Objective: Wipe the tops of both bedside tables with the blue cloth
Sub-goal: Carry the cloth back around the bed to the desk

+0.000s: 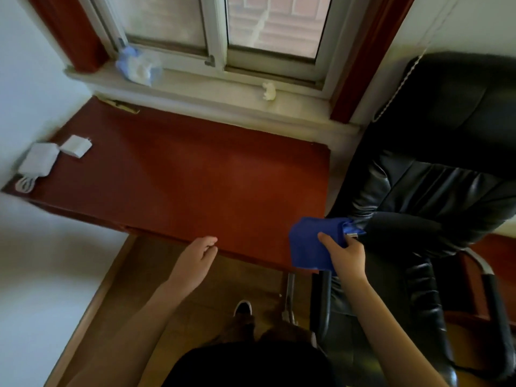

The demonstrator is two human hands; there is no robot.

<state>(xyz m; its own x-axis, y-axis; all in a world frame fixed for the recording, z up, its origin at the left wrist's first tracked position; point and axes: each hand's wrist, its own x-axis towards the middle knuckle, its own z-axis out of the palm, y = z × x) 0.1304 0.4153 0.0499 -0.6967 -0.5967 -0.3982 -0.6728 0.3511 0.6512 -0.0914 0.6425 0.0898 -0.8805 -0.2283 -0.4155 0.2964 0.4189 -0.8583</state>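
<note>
The right hand [347, 254] grips a crumpled blue cloth [310, 244], thumb pressed on top and fingers curled beneath it, just over the near right corner of the reddish-brown wooden bedside table [181, 174]. A black leather armchair [435, 174] stands just right of that grip. The left hand [195, 261] hangs loosely open and empty, well left of the cloth, at the table's near edge

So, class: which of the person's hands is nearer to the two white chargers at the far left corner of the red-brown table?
Left. The left hand hovers at the table's near edge, across the top from the white chargers; the right hand holds the blue cloth at the right corner, farther away.
</note>
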